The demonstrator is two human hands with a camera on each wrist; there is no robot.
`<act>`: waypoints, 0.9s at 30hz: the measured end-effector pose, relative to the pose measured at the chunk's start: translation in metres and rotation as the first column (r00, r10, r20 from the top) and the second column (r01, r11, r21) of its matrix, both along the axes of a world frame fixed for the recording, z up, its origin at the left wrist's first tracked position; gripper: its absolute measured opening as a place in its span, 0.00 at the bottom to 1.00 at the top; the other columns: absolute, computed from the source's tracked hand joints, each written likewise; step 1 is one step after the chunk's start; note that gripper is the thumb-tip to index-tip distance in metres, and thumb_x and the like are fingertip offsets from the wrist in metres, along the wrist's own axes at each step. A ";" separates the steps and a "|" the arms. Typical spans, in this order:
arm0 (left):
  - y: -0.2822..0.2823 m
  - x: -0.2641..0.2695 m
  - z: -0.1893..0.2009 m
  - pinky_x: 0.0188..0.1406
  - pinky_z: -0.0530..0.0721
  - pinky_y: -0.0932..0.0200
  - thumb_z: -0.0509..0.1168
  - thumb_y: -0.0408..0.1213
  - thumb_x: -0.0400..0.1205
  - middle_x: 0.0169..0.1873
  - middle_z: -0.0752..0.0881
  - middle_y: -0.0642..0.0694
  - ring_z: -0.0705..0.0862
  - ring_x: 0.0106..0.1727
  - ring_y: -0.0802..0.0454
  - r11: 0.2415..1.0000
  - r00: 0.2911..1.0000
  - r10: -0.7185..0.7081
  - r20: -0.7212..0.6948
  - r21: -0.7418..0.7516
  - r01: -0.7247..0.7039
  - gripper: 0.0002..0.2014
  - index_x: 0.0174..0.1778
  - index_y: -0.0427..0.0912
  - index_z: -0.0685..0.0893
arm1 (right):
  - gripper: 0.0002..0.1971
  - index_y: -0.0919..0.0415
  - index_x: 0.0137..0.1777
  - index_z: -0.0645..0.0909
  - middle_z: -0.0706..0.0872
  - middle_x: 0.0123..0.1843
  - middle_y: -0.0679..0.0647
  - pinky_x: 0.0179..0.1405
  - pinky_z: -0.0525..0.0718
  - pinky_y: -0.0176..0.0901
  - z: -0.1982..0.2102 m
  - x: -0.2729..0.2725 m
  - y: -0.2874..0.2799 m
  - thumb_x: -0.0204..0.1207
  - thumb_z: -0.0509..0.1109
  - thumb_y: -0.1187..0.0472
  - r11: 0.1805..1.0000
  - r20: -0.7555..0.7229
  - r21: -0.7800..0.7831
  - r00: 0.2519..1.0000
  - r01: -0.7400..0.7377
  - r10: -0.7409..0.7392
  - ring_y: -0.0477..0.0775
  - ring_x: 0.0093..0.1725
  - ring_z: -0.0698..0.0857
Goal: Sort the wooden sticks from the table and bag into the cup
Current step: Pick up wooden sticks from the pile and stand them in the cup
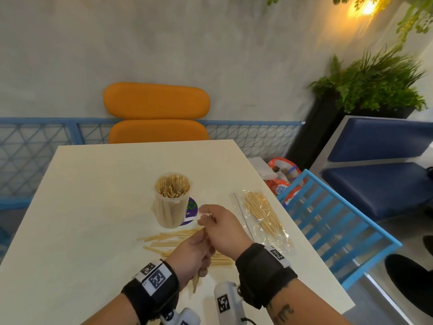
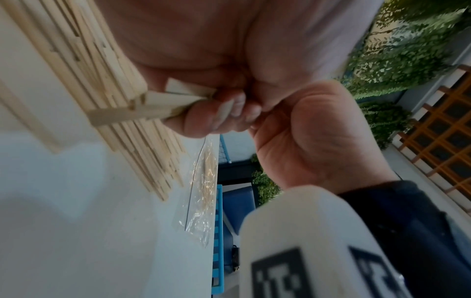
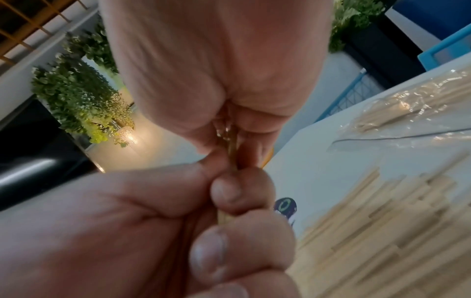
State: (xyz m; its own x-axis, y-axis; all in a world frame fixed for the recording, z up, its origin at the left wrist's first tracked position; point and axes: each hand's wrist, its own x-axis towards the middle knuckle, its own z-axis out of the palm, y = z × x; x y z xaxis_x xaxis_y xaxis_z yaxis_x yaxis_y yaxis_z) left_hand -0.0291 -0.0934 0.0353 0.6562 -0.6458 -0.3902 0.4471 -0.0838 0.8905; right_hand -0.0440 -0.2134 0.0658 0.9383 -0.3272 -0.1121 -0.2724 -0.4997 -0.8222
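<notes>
A clear plastic cup point(image 1: 172, 198) packed with upright wooden sticks stands mid-table. A clear bag point(image 1: 262, 214) holding more sticks lies to its right. Loose flat sticks point(image 1: 168, 238) are scattered in front of the cup. My left hand point(image 1: 203, 240) grips a small bundle of sticks point(image 1: 196, 281) just above the table, their lower ends poking out below the fist. My right hand point(image 1: 206, 221) sits right above it and pinches the bundle's upper end point(image 3: 232, 149). The left wrist view shows the gripped stick ends point(image 2: 142, 108) and the bag point(image 2: 203, 191) beyond.
A purple round sticker point(image 1: 191, 211) lies beside the cup's base. The cream table point(image 1: 93, 207) ends close to the bag on the right, where a blue slatted chair point(image 1: 328, 219) stands. An orange chair point(image 1: 157, 111) is behind the far edge.
</notes>
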 end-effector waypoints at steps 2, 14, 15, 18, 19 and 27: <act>-0.001 0.007 0.004 0.21 0.64 0.62 0.53 0.31 0.91 0.25 0.74 0.50 0.65 0.22 0.56 1.000 1.000 0.002 0.027 0.004 -0.002 0.10 0.44 0.40 0.74 | 0.19 0.51 0.77 0.73 0.80 0.71 0.45 0.63 0.81 0.41 0.002 0.005 -0.002 0.86 0.63 0.56 1.000 0.019 -0.002 1.000 0.002 -0.001 0.45 0.61 0.82; 0.007 0.057 0.033 0.28 0.74 0.58 0.52 0.27 0.90 0.29 0.75 0.47 0.72 0.28 0.53 0.975 0.972 0.180 0.149 -0.158 -0.156 0.11 0.50 0.39 0.79 | 0.19 0.50 0.80 0.71 0.87 0.62 0.49 0.51 0.85 0.40 0.025 0.041 -0.003 0.90 0.58 0.57 0.939 0.170 0.260 0.968 -0.227 0.187 0.48 0.50 0.86; 0.010 0.066 0.042 0.31 0.75 0.57 0.52 0.29 0.91 0.29 0.76 0.47 0.72 0.29 0.51 0.960 0.962 0.227 0.151 -0.202 -0.194 0.12 0.49 0.40 0.80 | 0.21 0.47 0.82 0.68 0.84 0.66 0.45 0.59 0.86 0.42 0.024 0.044 -0.005 0.90 0.59 0.54 0.939 0.219 0.284 0.966 -0.195 0.134 0.44 0.56 0.87; 0.021 0.102 0.075 0.45 0.82 0.54 0.50 0.33 0.92 0.29 0.77 0.48 0.76 0.32 0.49 0.827 0.889 0.451 0.076 -0.411 -0.384 0.14 0.46 0.42 0.79 | 0.21 0.47 0.79 0.72 0.84 0.68 0.43 0.68 0.83 0.51 0.016 0.049 -0.012 0.88 0.59 0.49 0.958 0.292 0.267 0.956 -0.101 0.020 0.40 0.64 0.84; 0.024 0.116 0.086 0.53 0.84 0.51 0.50 0.33 0.92 0.30 0.77 0.48 0.77 0.34 0.49 0.783 0.848 0.521 0.103 -0.454 -0.426 0.14 0.46 0.44 0.79 | 0.19 0.48 0.77 0.74 0.85 0.66 0.44 0.68 0.83 0.51 0.011 0.050 -0.014 0.88 0.59 0.49 0.961 0.287 0.265 0.958 -0.080 0.000 0.40 0.63 0.84; 0.004 0.171 0.066 0.66 0.82 0.44 0.49 0.31 0.92 0.33 0.77 0.49 0.78 0.37 0.51 0.754 0.710 0.634 0.307 -0.449 -0.480 0.15 0.47 0.47 0.78 | 0.13 0.44 0.71 0.78 0.87 0.62 0.42 0.62 0.82 0.41 -0.026 0.054 -0.012 0.90 0.59 0.52 0.967 0.157 0.249 0.988 -0.046 0.006 0.40 0.61 0.85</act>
State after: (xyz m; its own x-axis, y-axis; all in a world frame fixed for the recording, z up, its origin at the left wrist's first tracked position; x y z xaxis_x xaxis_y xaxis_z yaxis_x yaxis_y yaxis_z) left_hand 0.1422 -0.0896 0.1014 0.9768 -0.1374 0.1640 -0.1023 0.3734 0.9220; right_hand 0.0099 -0.2253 0.0401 0.9584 -0.2824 -0.0410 -0.1224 -0.2767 -0.9531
